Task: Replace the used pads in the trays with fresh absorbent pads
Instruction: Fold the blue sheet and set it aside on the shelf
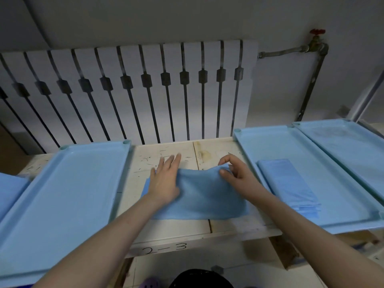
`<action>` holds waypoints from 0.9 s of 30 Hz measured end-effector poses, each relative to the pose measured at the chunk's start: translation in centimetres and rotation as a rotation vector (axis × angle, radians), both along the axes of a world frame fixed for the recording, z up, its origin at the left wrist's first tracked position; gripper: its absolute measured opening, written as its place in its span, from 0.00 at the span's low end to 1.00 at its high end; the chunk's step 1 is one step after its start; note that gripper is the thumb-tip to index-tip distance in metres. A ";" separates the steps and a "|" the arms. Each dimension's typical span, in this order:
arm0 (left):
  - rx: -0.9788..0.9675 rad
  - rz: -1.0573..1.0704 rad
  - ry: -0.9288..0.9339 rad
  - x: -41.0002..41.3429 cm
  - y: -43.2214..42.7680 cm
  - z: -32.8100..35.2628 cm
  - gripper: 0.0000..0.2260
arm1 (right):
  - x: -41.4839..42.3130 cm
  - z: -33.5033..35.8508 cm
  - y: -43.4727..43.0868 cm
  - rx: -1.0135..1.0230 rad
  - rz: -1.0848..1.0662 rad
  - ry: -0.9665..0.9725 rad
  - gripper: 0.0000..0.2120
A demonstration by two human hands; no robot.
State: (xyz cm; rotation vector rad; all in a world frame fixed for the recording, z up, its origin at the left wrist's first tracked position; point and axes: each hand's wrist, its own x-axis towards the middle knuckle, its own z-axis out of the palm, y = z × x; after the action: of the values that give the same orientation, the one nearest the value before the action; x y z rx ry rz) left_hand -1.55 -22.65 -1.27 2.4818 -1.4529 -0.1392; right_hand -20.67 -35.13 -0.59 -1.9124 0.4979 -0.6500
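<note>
On the tabletop (166, 227) lies a blue pad (203, 196) with the left hand (164, 183) pressing flat on its left side, fingers (176, 161) straight and spread. The right hand (236, 173) pinches its far right corner, lifting that edge. Left of the pad sits a tray (72, 194); right of it, a second tray (291, 146) holds a folded stack (288, 183) of pads.

A white radiator (141, 100) stands behind the scratched table (166, 231) marked 2-3.

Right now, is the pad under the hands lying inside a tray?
No, the pad lies on the wooden table between the left tray and right tray.
</note>
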 end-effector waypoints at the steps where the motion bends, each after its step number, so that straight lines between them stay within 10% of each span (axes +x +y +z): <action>1: 0.036 -0.051 -0.012 0.5 -0.6 0.5 0.40 | -0.5 0.3 -0.2 0.075 0.060 0.006 0.03; 7: 0.270 -0.113 -0.007 2.4 -1.4 2.6 0.06 | -0.2 -0.1 -1.8 0.443 -0.135 -0.052 0.09; 11: 0.305 -0.027 -0.068 2.3 -2.0 1.8 0.10 | 1.4 -2.9 -3.6 0.202 -0.475 0.281 0.20; 18: 0.133 -0.172 -0.075 -1.6 -1.0 -3.8 0.26 | 1.6 -5.3 0.8 -0.535 -0.246 0.544 0.25; 27: 0.276 0.011 0.026 -0.5 3.5 -6.1 0.30 | -0.8 -7.3 1.4 -0.571 -0.262 0.878 0.28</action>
State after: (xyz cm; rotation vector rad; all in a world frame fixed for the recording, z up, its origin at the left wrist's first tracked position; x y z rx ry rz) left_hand -2.01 -19.13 -7.32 2.6903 -1.4988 -0.3933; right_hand -21.50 -33.77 -7.85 -2.6755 1.2257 -0.0567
